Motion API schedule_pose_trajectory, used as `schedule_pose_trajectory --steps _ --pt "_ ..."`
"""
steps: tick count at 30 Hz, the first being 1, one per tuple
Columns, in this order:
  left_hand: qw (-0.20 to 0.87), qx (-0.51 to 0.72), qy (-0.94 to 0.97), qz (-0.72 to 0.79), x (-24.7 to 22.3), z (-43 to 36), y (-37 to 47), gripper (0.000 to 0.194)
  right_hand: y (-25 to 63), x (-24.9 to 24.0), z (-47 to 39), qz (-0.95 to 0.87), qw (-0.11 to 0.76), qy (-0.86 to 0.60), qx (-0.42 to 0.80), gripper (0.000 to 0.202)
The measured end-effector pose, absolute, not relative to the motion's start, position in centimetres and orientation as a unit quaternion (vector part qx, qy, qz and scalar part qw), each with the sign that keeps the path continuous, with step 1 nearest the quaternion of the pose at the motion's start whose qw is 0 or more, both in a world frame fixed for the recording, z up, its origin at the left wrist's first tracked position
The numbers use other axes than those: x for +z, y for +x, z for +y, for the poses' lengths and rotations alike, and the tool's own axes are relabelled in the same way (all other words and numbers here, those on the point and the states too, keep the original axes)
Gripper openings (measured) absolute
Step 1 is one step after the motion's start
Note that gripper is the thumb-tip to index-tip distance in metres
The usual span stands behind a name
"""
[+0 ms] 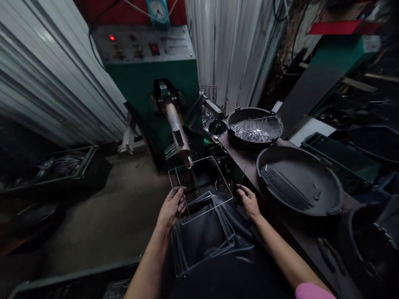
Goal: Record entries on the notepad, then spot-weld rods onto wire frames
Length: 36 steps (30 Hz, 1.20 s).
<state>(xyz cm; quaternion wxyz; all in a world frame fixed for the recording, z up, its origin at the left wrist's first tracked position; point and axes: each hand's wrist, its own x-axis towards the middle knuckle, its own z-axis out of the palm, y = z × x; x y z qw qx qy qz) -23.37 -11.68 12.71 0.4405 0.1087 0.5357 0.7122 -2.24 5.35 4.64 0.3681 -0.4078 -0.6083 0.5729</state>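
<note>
My left hand (171, 206) is closed on the left side of a rectangular wire frame (222, 176), where a thin cross wire runs alongside. The frame is tilted up, its far edge at the tip of the machine's metal electrode arm (177, 128). To the right of the frame, my right hand (249, 202) pinches a short thin wire rod (244, 174) that points upward. Below, several similar wire frames (223, 220) lie stacked on the dark apron (243, 236) over my lap.
A green machine (134, 83) with a lit red lamp stands ahead. On the bench at right sit a round pan (299, 160) with loose wire rods and another pan (230, 124) of small wire pieces. Pliers (327, 255) lie nearer. A bin (90, 162) of metal parts is at left.
</note>
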Motion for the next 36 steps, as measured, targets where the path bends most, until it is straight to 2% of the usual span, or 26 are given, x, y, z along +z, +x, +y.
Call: schedule_pose_trajectory --steps 4,6,9,13,16,18,26,36 --pt "0.439 0.712 0.114 0.536 12.9 -12.5 -24.0 0.028 -2.5 2.3 4.3 -0.686 0.333 -0.417 0.494 0.037" --pt "0.443 0.708 0.117 0.537 13.1 -12.8 -24.3 0.028 -2.9 4.1 4.3 -0.73 0.333 -0.388 0.455 0.03" --pt "0.441 0.707 0.118 0.54 13.3 -13.0 -24.3 0.028 -3.8 9.3 3.8 -0.829 0.306 -0.245 0.398 0.022" --pt "0.447 0.706 0.129 0.535 13.1 -13.0 -23.9 0.028 -5.5 14.3 1.2 -0.933 0.14 -0.061 0.327 0.046" --pt "0.455 0.698 0.13 0.538 12.7 -13.2 -23.6 0.029 -6.4 15.2 -0.8 -0.963 0.0 -0.013 0.27 0.062" --pt "0.457 0.698 0.133 0.536 12.5 -13.5 -23.5 0.029 -6.7 15.3 -1.5 -0.966 -0.042 -0.018 0.254 0.063" --pt "0.456 0.707 0.109 0.53 12.3 -14.7 -22.8 0.029 -7.1 15.8 -2.8 -0.97 -0.077 -0.051 0.227 0.053" --pt "0.451 0.712 0.102 0.529 12.5 -14.7 -22.5 0.031 -7.1 16.6 -3.0 -0.98 -0.062 -0.051 0.182 0.048"
